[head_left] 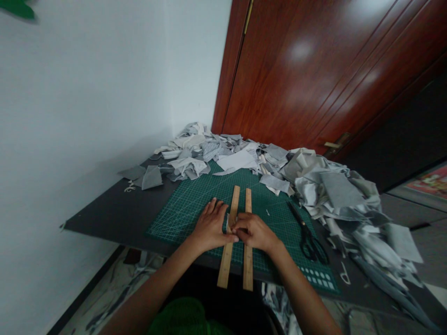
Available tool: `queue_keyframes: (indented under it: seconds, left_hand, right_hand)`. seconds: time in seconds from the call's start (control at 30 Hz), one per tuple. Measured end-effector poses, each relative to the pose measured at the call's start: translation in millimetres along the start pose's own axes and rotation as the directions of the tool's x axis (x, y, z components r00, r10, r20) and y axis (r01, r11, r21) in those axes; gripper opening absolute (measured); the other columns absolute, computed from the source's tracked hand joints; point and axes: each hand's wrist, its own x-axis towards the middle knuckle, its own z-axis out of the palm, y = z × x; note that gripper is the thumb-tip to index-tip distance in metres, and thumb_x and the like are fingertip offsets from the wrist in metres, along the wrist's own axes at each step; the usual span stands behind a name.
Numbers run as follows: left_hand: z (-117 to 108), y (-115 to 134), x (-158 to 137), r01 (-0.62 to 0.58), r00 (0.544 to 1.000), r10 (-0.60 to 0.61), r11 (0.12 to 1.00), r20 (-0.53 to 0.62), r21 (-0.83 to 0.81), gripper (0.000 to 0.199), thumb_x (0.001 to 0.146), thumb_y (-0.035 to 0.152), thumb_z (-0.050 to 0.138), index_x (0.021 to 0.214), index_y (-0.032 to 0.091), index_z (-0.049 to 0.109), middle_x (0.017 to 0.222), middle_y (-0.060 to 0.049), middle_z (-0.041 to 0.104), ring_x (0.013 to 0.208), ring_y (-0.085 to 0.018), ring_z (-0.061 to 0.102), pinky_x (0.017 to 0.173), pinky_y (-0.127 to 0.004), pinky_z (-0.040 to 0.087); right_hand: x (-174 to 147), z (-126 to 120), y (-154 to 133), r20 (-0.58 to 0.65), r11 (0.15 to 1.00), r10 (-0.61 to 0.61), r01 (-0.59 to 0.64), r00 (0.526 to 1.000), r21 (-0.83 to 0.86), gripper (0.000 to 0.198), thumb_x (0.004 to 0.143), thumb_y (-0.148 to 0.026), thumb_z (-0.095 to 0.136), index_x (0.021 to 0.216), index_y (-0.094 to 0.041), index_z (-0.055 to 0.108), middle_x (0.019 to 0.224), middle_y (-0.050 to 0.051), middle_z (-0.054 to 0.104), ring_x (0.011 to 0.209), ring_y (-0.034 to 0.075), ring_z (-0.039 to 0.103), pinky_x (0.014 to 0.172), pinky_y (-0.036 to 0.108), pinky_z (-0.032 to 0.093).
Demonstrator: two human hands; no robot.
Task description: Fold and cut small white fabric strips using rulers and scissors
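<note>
Two wooden rulers (226,263) (247,263) lie lengthwise and side by side on a green cutting mat (195,195), their near ends reaching past the table edge. My left hand (210,228) rests flat with fingers spread, left of the left ruler, its thumb across that ruler. My right hand (256,231) lies over the right ruler, its fingers curled into a pinch at the left ruler. A small pale piece (228,224) shows between my hands on the left ruler; what exactly my right fingertips grip is hidden.
Black-handled scissors (310,242) lie at the mat's right. Grey and white fabric scraps (188,165) are heaped along the back, with a larger pile (335,186) on the right. A white wall (104,83) and a wooden door (296,70) stand behind the dark table (115,214).
</note>
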Motion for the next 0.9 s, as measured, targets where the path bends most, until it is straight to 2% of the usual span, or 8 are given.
queue_keyframes:
  seconds: [0.17,0.3,0.5,0.6,0.7,0.8,0.87,0.9]
  left_hand:
    - [-4.0,-0.2,-0.2,-0.032,0.998,0.032,0.999,0.052,-0.006,0.091,0.070,0.067,0.080,0.148,0.028,0.053,0.170,-0.010,0.025,0.158,-0.041,0.006,0.126,-0.057,0.014]
    - [-4.3,-1.8,-0.3,-0.042,0.997,0.041,0.999,0.062,0.002,0.086,0.073,0.070,0.077,0.146,0.030,0.057,0.169,-0.009,0.027,0.157,-0.042,0.007,0.126,-0.058,0.014]
    - [-5.1,-1.3,-0.5,-0.034,0.997,0.033,0.999,0.076,0.024,0.087,0.074,0.070,0.076,0.148,0.030,0.055,0.168,-0.010,0.031,0.157,-0.044,0.008,0.126,-0.057,0.015]
    - [-5.3,-1.3,-1.2,-0.045,0.997,0.044,0.999,0.060,0.020,0.085,0.074,0.070,0.077,0.147,0.032,0.056,0.167,-0.009,0.032,0.156,-0.044,0.010,0.125,-0.059,0.017]
    - [-5.0,-2.1,-2.1,-0.059,0.997,0.058,0.998,0.045,0.020,0.080,0.075,0.066,0.077,0.146,0.033,0.056,0.166,-0.008,0.035,0.156,-0.044,0.013,0.125,-0.060,0.019]
    - [-4.3,-3.4,-2.2,-0.054,0.998,0.053,0.998,0.042,0.024,0.076,0.079,0.060,0.075,0.147,0.034,0.055,0.166,-0.007,0.034,0.156,-0.043,0.013,0.124,-0.060,0.019]
    - [-3.9,-4.1,-1.8,-0.053,0.997,0.052,0.999,0.059,0.013,0.081,0.077,0.064,0.075,0.149,0.034,0.052,0.167,-0.007,0.032,0.157,-0.043,0.012,0.125,-0.061,0.018]
    - [-3.8,-4.3,-1.5,-0.052,0.996,0.051,0.999,0.069,0.007,0.085,0.076,0.067,0.076,0.150,0.034,0.052,0.168,-0.007,0.031,0.157,-0.044,0.011,0.125,-0.061,0.018]
  right_hand:
    - [1.6,-0.5,-0.2,0.011,0.998,-0.025,0.024,1.000,0.056,0.020,0.083,-0.002,0.061,0.082,-0.020,0.069,0.085,0.002,0.069,0.083,0.018,0.064,0.076,0.028,0.046]
    - [-0.1,1.6,0.3,-0.006,0.996,-0.053,0.053,0.999,0.069,0.019,0.085,-0.002,0.060,0.085,-0.020,0.067,0.095,0.003,0.072,0.091,0.019,0.066,0.085,0.030,0.049]
    - [-4.4,2.4,-6.2,0.028,1.000,0.002,-0.002,1.000,0.001,0.015,0.091,-0.008,0.058,0.090,-0.020,0.067,0.097,0.005,0.069,0.094,0.022,0.064,0.087,0.034,0.050]
    - [-12.9,1.8,-16.1,-0.061,0.996,0.083,-0.082,0.995,0.026,0.018,0.095,-0.012,0.054,0.106,-0.021,0.065,0.104,0.008,0.063,0.098,0.024,0.061,0.088,0.038,0.051]
    - [-27.8,5.3,-35.0,-0.193,0.974,0.171,-0.137,0.966,0.178,0.029,0.101,-0.019,0.048,0.130,-0.025,0.053,0.116,0.011,0.059,0.108,0.025,0.058,0.097,0.043,0.051]
    - [-45.6,26.4,-62.0,-0.195,0.912,0.234,-0.145,0.952,0.384,0.025,0.105,-0.024,0.043,0.127,-0.032,0.052,0.118,0.009,0.059,0.111,0.025,0.059,0.097,0.042,0.052]
    - [-56.7,55.3,-80.3,-0.227,0.855,0.273,-0.127,0.935,0.503,0.022,0.106,-0.029,0.042,0.123,-0.034,0.055,0.115,0.008,0.061,0.110,0.025,0.062,0.097,0.042,0.053]
    - [-61.7,73.3,-88.7,-0.247,0.815,0.286,-0.099,0.926,0.571,0.021,0.106,-0.033,0.042,0.121,-0.035,0.056,0.109,0.007,0.063,0.099,0.023,0.065,0.088,0.039,0.056]
